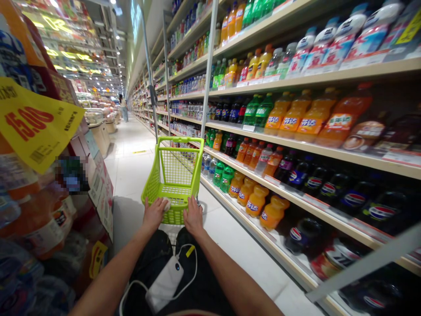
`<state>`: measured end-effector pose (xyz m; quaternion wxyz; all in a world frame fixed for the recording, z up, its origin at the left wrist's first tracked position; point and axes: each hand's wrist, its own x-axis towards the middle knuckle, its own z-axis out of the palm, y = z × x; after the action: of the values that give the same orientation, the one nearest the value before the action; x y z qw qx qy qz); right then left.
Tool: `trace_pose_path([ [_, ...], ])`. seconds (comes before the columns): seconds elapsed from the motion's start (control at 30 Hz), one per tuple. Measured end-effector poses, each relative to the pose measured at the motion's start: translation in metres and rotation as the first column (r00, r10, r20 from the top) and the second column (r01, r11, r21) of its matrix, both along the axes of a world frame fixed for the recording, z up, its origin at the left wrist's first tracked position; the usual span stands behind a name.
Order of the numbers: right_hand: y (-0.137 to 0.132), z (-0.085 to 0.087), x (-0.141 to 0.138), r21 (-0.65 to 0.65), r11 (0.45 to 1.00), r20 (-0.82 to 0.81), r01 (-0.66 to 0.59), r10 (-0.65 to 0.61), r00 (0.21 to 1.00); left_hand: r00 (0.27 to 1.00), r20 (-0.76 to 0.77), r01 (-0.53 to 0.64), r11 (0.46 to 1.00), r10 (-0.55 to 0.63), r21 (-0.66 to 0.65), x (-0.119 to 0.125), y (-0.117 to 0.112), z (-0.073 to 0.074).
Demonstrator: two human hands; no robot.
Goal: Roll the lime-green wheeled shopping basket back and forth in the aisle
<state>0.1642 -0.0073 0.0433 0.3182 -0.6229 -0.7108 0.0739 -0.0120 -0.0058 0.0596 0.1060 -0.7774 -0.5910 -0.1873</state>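
A lime-green plastic shopping cart (179, 147) with a lattice basket stands in front of my knees. My left hand (155, 211) grips the near left part of its rim, and a small crumpled whitish thing (167, 204) shows at the fingertips; what it is I cannot make out. At the near right corner, my right hand (193, 215) is closed around the rim. No goods show inside the basket. Below my hands, a white power bank (164, 281) with a looped white cable (196, 267) lies against my dark clothes.
Shelves (315, 149) of bottled drinks line the right side, with a slanting metal post (368, 263) close by. On the left, stacked drinks carry a yellow price sign (39, 125). A tiled aisle (131, 140) runs ahead, where a person (124, 109) stands far off.
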Motion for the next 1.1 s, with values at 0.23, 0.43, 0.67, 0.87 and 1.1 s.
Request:
trace_pose_path([
  [0.23,0.002,-0.001,0.001,-0.003,1.0,0.0,-0.004,0.004,1.0,0.997,0.004,0.074,0.997,-0.074,0.004,0.008,-0.001,0.007],
  [0.43,0.011,-0.004,0.001,-0.033,0.999,0.012,-0.013,0.014,1.0,1.0,-0.007,0.013,1.0,-0.013,0.016,0.004,0.0,0.006],
  [0.67,0.029,0.002,0.007,-0.024,0.999,0.062,0.045,-0.044,0.997,1.0,-0.024,-0.005,0.998,0.006,0.055,0.026,0.008,-0.008],
  [0.87,0.02,0.0,-0.009,0.103,0.986,0.186,-0.13,0.109,0.976,0.995,-0.082,0.06,0.997,-0.055,0.05,0.025,0.008,-0.002],
  [1.1,0.015,0.002,-0.029,0.119,0.964,0.119,-0.237,0.223,0.968,1.0,0.024,-0.008,1.0,0.008,-0.009,0.017,0.012,-0.004],
])
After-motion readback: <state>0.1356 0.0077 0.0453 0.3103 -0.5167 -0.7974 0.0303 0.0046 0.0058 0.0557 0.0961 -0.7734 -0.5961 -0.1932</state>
